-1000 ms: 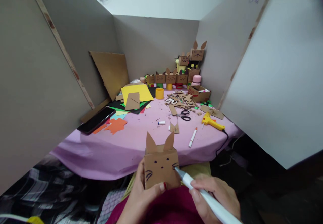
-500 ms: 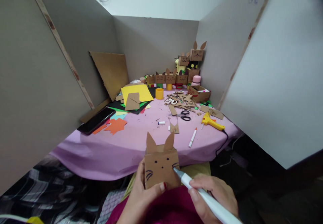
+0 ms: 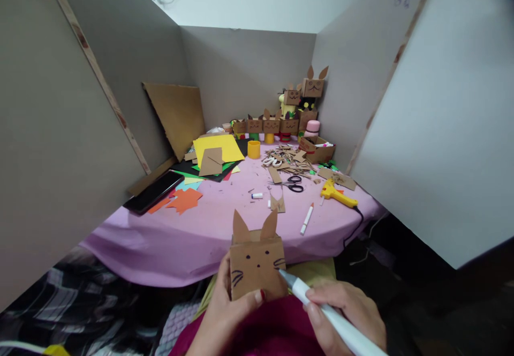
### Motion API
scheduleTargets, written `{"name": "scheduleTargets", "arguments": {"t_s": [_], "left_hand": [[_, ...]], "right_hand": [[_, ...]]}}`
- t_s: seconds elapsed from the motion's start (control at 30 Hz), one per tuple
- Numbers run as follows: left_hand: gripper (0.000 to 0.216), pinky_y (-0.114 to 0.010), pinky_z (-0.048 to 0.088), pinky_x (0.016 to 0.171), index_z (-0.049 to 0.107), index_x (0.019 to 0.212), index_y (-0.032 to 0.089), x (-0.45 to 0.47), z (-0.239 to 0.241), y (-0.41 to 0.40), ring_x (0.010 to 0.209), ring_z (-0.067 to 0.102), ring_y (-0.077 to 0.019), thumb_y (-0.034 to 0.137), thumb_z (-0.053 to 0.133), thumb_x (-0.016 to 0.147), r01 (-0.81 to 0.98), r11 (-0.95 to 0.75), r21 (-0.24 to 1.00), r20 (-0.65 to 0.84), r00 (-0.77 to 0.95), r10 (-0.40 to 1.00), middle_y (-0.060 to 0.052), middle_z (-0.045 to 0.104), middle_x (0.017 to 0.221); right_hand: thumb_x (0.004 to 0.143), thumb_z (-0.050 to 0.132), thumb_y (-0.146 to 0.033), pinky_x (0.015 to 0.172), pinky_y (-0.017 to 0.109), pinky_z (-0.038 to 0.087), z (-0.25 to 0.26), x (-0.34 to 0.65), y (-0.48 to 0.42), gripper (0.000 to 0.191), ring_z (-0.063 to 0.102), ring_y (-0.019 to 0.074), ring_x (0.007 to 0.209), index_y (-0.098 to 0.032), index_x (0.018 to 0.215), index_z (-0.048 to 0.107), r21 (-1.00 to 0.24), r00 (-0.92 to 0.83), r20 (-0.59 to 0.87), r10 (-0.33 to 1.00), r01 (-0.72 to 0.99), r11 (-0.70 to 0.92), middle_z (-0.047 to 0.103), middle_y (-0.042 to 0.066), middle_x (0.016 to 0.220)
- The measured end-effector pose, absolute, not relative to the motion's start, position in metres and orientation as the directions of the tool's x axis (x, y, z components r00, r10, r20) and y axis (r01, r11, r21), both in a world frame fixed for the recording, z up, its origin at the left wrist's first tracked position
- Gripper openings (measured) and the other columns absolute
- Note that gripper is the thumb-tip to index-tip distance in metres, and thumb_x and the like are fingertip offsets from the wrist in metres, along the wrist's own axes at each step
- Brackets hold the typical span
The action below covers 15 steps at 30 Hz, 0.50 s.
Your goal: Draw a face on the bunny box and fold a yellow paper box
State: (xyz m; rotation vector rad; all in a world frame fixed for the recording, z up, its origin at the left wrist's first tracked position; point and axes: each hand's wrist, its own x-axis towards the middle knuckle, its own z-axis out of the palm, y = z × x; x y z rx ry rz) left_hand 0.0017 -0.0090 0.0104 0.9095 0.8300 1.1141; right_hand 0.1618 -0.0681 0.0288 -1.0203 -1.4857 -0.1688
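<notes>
Cardboard box, gripped low by the left hand, sits up and left of the right hand, whose pinched white marker slants toward it, tip by the nearer whiskers, contact unclear.

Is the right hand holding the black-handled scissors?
No, the right hand holds a white marker, while the black-handled scissors lie on the pink tablecloth.
</notes>
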Motion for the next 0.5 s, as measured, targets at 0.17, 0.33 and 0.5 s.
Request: {"name": "scheduleTargets", "arguments": {"t_s": [0.17,0.33,0.5], "left_hand": [[0.086,-0.048,0.043,0.089,0.04,0.123,0.021,0.0028,0.0112,-0.0097,0.109,0.054,-0.0379,0.034,0.08,0.048,-0.37,0.182,0.911,-0.102,0.226,0.969,-0.015,0.063,0.113],[0.088,-0.048,0.041,0.092,0.038,0.126,0.02,0.002,0.0093,-0.0092,0.112,0.052,-0.0383,0.033,0.08,0.049,-0.37,0.174,0.913,-0.089,0.235,0.968,-0.017,0.061,0.116],[0.09,-0.048,0.041,0.091,0.034,0.128,0.019,0.0002,0.0085,-0.0093,0.113,0.051,-0.0384,0.032,0.079,0.051,-0.361,0.18,0.915,-0.088,0.256,0.962,-0.017,0.059,0.119]], "right_hand": [[0.074,0.053,-0.012,0.05,0.022,0.047,0.0293,0.1615,-0.068,0.011,0.061,0.0114,0.049,-0.02,0.079,0.056,-0.443,0.136,0.862,0.489,0.672,0.593,0.064,-0.003,0.059],[0.074,0.052,-0.011,0.049,0.021,0.047,0.0287,0.1615,-0.0678,0.011,0.061,0.0113,0.049,-0.02,0.079,0.056,-0.424,0.114,0.866,0.488,0.686,0.591,0.064,-0.003,0.059],[0.074,0.053,-0.011,0.051,0.021,0.047,0.0271,0.1629,-0.0668,0.011,0.062,0.0109,0.05,-0.02,0.08,0.056,-0.418,0.1,0.862,0.497,0.695,0.585,0.065,-0.003,0.06]]}}
